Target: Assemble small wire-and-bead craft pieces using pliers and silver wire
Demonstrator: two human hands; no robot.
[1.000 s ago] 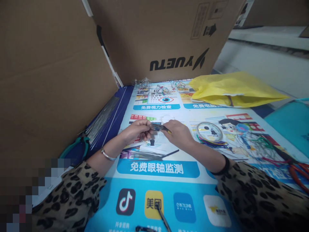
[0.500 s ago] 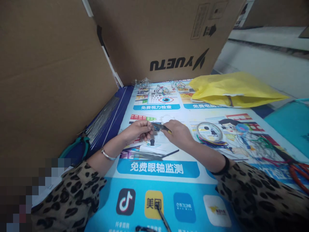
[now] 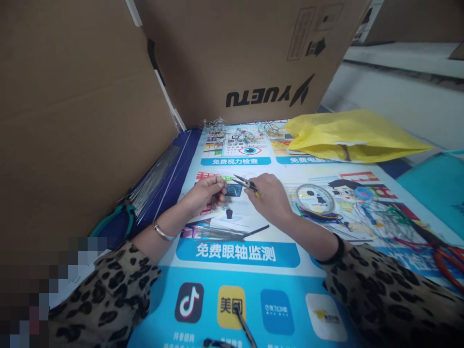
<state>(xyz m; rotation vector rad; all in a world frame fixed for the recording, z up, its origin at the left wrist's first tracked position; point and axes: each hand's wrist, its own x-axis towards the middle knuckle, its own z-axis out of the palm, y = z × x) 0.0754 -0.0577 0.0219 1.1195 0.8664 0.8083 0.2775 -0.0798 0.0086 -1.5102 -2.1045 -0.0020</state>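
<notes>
My left hand [image 3: 209, 192] is closed in a pinch, with a thin, barely visible wire [image 3: 235, 192] coming from its fingertips. Small pale bits show below those fingers, too fine to name. My right hand [image 3: 270, 195] grips needle-nose pliers [image 3: 245, 182]. Their pointed jaws are slightly parted and aim at my left fingertips, a small gap away. Beneath both hands lies a printed poster sheet [image 3: 237, 273]. A bundle of short, straight wires [image 3: 217, 233] rests on it, just nearer to me than the left hand.
Teal-handled pliers [image 3: 115, 224] and long straight wires [image 3: 155, 174] lie left. Right are a clear spool [image 3: 314, 198], coloured cords [image 3: 321, 214], red-handled scissors [image 3: 447, 263] and a yellow bag [image 3: 355, 135]. Cardboard walls [image 3: 232, 53] stand behind and left. A dark tool [image 3: 243, 323] lies in front.
The pliers' jaws have come away from my left fingertips and parted slightly. My right hand has shifted a little to the right; the left hand has barely moved.
</notes>
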